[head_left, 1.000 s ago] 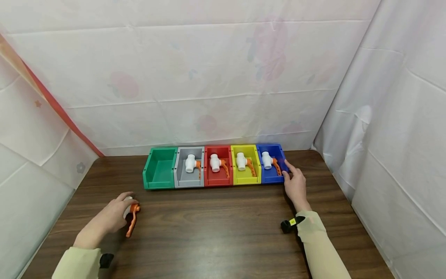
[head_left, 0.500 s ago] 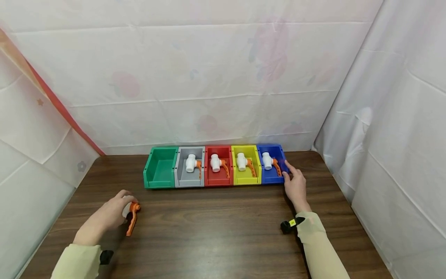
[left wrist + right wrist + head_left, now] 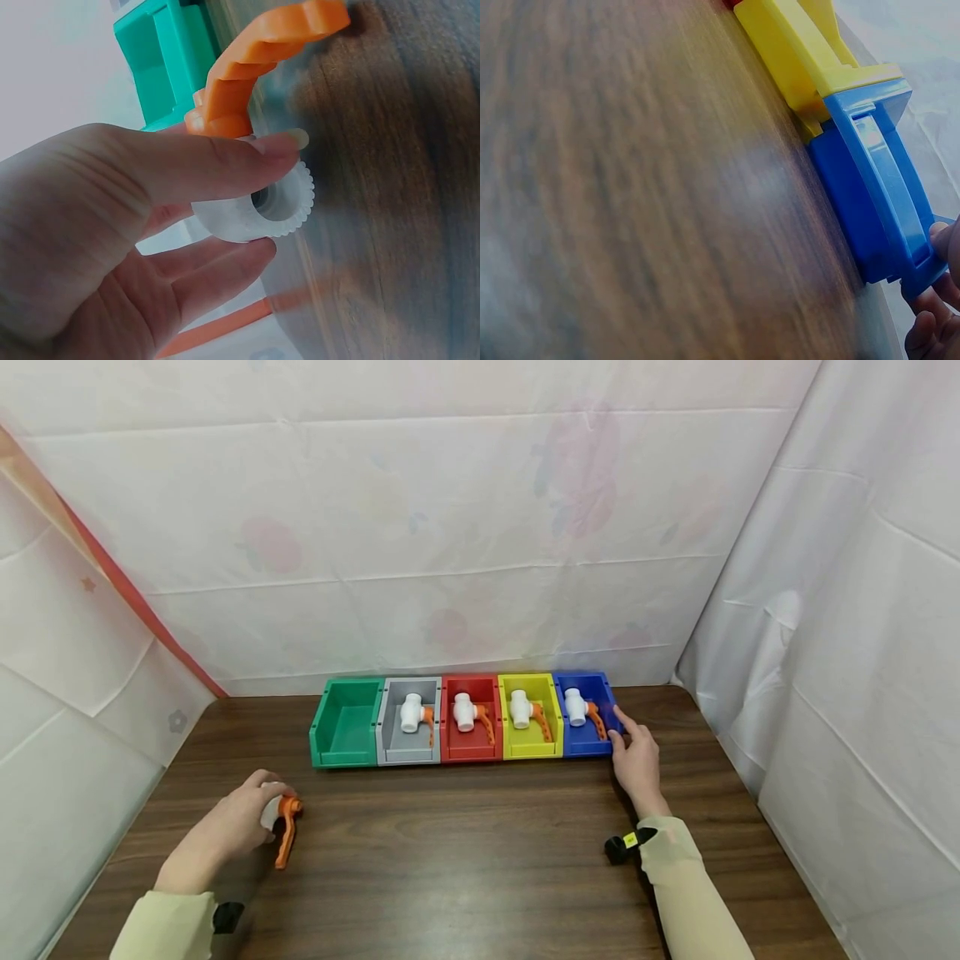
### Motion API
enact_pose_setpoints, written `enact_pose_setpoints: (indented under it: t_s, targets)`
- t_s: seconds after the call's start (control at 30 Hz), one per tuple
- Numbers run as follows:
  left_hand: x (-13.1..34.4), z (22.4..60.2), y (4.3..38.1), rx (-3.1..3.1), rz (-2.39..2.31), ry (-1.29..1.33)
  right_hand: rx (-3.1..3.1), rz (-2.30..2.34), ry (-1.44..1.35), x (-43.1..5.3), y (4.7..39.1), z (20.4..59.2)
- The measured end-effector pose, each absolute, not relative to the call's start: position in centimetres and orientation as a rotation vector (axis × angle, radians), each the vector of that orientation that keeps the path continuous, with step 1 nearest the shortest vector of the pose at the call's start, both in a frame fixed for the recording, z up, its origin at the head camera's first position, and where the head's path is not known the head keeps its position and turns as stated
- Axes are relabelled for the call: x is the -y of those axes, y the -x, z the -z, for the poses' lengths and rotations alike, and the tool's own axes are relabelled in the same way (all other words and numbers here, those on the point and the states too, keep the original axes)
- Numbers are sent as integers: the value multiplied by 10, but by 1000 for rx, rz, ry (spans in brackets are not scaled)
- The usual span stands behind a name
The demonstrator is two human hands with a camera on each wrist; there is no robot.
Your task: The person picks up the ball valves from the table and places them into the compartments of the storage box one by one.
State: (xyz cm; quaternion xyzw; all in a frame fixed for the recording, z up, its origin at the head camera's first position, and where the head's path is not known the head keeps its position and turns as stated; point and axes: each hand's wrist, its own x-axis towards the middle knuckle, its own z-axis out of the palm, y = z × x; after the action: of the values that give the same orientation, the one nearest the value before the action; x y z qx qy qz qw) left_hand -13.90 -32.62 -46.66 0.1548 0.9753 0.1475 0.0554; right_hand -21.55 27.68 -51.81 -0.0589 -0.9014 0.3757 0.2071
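Observation:
My left hand (image 3: 231,824) grips a white plastic ball valve (image 3: 292,201) with an orange lever handle (image 3: 287,842), over the left part of the table. In the left wrist view the thumb lies across the valve's body, and the ribbed round end faces out below it. At the right end of a row of bins, my right hand (image 3: 637,766) pinches the side of the blue bin (image 3: 889,196), thumb at its front corner and fingers along the outer side. A similar valve (image 3: 576,707) lies in the blue bin.
Left of the blue bin stand the yellow bin (image 3: 532,749), red bin (image 3: 471,752) and grey bin (image 3: 408,753), each with one white-and-orange valve inside. The green bin (image 3: 345,756) at the left end shows a bare floor. White cloth (image 3: 450,527) hangs behind the wooden table (image 3: 450,852).
The fingers of my left hand have shifted slightly left on the valve, which stays at about the same place. My right hand has not moved from the blue bin.

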Motion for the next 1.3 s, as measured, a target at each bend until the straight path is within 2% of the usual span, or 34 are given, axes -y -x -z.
enact_pose_setpoints:
  t_s: [0.7, 1.3]
  targets:
    - [321, 459, 137, -3155, -536, -314, 2492, -1042, 153, -279, 217, 521]
    - [313, 448, 148, -3404, -702, -274, 2501, -1063, 162, -276, 215, 518]
